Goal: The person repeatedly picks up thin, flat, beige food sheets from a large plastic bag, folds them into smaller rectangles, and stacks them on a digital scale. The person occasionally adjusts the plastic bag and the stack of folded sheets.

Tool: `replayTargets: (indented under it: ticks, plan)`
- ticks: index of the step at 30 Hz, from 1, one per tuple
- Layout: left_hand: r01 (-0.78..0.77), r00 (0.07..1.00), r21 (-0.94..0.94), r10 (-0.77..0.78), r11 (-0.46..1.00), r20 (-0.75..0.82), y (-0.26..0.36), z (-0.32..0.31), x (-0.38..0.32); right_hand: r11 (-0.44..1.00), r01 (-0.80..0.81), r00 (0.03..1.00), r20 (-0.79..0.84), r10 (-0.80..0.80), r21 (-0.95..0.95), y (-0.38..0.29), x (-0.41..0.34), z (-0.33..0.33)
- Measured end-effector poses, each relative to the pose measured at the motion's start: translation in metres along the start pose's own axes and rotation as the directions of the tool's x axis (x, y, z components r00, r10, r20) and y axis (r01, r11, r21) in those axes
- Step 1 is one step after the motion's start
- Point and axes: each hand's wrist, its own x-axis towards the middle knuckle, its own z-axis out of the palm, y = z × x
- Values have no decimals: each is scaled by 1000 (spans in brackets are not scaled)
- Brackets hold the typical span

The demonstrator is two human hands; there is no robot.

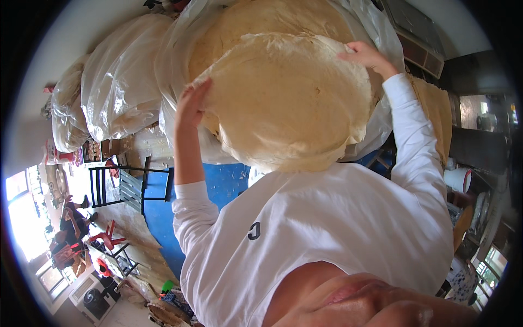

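A large, thin, pale tan round sheet (pixel 286 102), like flatbread, is stretched between my hands, its near edge against my white shirt. My left hand (pixel 192 100) grips its left edge. At the upper right my right hand (pixel 363 57) pinches the far right edge between thumb and fingers. Beneath and beyond it lies a browner round sheet or stack of sheets (pixel 269 18), framed by clear plastic wrapping (pixel 378 32). The held sheet hides much of this lower layer. Its rim is ragged and slightly curled.
Plastic-wrapped bundles (pixel 122 77) stand to the left. Below them are a dark slatted folding chair (pixel 130 188) and a red stool (pixel 107 236) on the floor. Farther left a person (pixel 73 222) sits near a bright window. Tan sheets (pixel 433 114) and a white container (pixel 457 180) are at right.
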Motion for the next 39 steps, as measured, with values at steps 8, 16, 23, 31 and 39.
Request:
replayTargets:
  ticks: [8,16,23,31,39]
  plan:
    - [-543,800,-180,570,820,187,183,23,41,646,446,800,-600,22,619,-121,-33,-142]
    - [-419,885,396,465,817,-24,68,24,-37,968,2,837,-530,-140,-252,-50,-60,-64]
    - [-270,605,948,737,-167,302,-42,35,-66,906,-181,919,-395,17,-382,15,-69,26]
    - [-780,542,616,371,-114,754,-57,146,9,793,376,790,-281,-544,-480,-39,-72,110]
    - [-637,631,721,353,-274,691,-59,149,16,778,181,774,-401,-490,-601,-75,-54,166]
